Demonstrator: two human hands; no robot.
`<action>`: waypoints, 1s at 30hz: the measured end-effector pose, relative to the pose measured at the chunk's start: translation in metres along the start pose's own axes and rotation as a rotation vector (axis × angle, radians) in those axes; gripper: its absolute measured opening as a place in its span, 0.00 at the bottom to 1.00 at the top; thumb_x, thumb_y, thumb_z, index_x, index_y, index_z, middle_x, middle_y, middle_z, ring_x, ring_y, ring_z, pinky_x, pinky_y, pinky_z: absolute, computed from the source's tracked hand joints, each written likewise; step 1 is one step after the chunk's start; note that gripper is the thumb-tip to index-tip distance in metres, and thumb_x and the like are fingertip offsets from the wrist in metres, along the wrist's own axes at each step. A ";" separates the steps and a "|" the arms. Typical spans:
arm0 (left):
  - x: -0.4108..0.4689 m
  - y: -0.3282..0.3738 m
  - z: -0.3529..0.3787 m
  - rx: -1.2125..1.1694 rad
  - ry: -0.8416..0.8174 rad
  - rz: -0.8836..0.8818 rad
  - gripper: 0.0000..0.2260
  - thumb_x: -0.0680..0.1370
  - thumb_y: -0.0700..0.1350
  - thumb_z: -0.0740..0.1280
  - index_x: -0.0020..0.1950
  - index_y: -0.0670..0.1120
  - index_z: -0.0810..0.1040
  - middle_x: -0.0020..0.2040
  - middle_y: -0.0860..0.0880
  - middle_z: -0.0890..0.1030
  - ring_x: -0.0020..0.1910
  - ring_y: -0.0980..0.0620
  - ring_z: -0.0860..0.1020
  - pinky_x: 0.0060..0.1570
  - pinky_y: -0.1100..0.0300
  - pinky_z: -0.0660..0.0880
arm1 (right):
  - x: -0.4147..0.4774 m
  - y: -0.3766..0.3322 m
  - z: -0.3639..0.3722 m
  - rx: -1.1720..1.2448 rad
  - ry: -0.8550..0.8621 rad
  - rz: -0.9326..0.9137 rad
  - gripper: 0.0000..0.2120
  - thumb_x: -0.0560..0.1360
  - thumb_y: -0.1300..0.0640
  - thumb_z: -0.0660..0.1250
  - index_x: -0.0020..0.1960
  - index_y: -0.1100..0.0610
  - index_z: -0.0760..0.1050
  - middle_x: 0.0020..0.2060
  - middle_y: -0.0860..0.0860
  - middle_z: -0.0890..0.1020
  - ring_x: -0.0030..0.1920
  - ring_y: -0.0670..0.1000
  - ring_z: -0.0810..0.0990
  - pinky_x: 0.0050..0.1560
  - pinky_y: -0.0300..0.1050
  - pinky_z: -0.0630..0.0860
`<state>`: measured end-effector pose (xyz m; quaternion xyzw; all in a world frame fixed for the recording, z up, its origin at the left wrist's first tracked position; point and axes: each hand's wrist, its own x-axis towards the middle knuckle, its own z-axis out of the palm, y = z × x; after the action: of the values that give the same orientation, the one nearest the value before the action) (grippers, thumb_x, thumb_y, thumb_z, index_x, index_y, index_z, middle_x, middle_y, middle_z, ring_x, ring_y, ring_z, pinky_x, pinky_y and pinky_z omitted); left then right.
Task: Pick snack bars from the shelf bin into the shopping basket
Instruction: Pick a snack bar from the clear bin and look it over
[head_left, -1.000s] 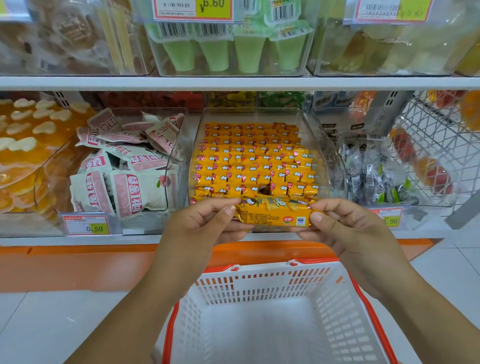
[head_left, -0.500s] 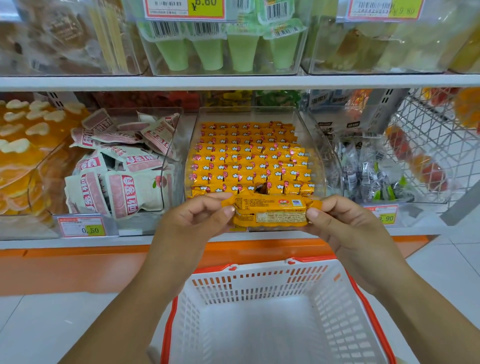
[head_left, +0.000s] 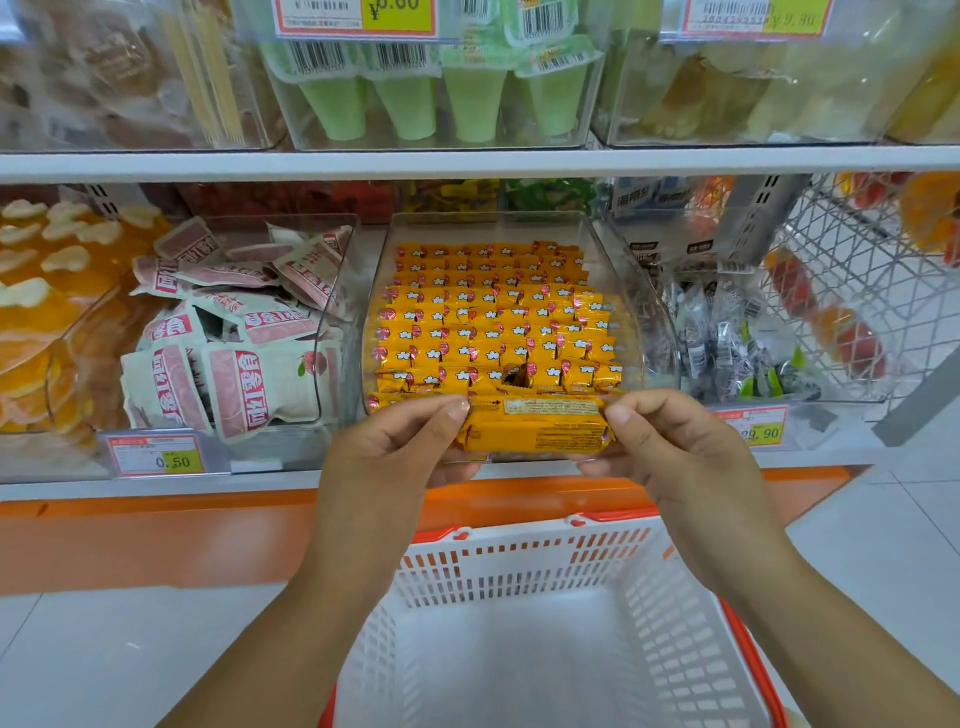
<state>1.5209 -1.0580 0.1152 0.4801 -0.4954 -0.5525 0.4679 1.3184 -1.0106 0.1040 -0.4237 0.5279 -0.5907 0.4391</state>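
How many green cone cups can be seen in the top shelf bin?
4 green cone cups, side by side in the clear upper bin; more may hide behind.

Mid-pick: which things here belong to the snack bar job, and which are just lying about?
Job: yellow snack bar, pinched by left hand and right hand; clear shelf bin; white shopping basket.
Lying about: pink-white pouches; green cones; price tag.

One wide-angle camera, worn on my head, faces forward and down at the clear shelf bin (head_left: 649, 312) from close by. The bin sits mid-frame; the upper shelf (head_left: 467, 162) bows across above it, the white basket (head_left: 519, 577) lies below it, and my arms enter from the bottom edge.
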 end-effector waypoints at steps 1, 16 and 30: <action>0.001 0.000 -0.001 -0.009 -0.025 -0.011 0.06 0.75 0.43 0.70 0.47 0.54 0.84 0.42 0.53 0.87 0.40 0.52 0.85 0.38 0.67 0.80 | 0.000 0.000 0.000 0.006 -0.031 0.014 0.20 0.60 0.36 0.77 0.44 0.48 0.81 0.47 0.56 0.86 0.43 0.58 0.86 0.47 0.45 0.82; 0.007 0.004 -0.008 -0.017 -0.164 -0.098 0.09 0.80 0.41 0.65 0.56 0.49 0.81 0.44 0.48 0.87 0.45 0.51 0.86 0.42 0.65 0.81 | 0.006 -0.003 -0.004 0.270 -0.103 0.141 0.22 0.62 0.56 0.73 0.53 0.64 0.77 0.47 0.63 0.85 0.45 0.60 0.86 0.40 0.40 0.82; 0.008 -0.001 0.000 0.180 -0.224 -0.071 0.05 0.79 0.47 0.67 0.52 0.53 0.82 0.46 0.56 0.86 0.46 0.60 0.84 0.43 0.70 0.78 | 0.009 0.001 0.002 0.255 -0.039 0.125 0.15 0.62 0.52 0.75 0.43 0.57 0.76 0.40 0.63 0.83 0.45 0.61 0.86 0.38 0.42 0.81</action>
<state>1.5203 -1.0658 0.1138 0.4724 -0.5749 -0.5722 0.3449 1.3177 -1.0201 0.1037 -0.3422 0.4654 -0.6161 0.5354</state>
